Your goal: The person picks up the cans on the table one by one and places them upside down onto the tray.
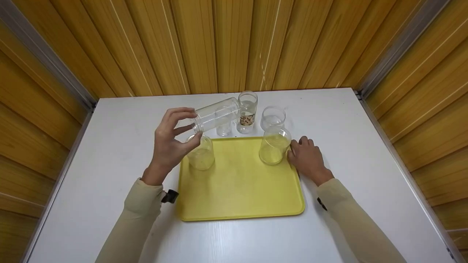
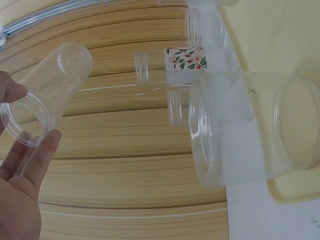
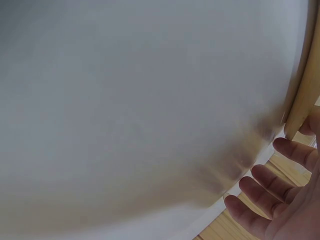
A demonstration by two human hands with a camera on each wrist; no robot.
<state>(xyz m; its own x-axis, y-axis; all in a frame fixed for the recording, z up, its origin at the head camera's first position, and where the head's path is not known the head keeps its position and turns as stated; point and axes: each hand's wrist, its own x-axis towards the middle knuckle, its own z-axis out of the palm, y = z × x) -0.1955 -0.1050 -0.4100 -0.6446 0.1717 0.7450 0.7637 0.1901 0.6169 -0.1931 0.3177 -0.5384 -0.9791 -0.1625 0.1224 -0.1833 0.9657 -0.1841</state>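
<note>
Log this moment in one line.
left hand: grips tilted jar | right hand: at right edge of tray | on tray: two upright jars

Right hand (image 3: 300,205) at tray rim (image 3: 306,95)

No lettering or numbers can be read.

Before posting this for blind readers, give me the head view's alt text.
Left hand holding a tilted clear jar above a white table, right hand at the right edge of a yellow tray. Two jars stand on the tray; a patterned glass, a clear glass and a cup stand behind it.
</note>
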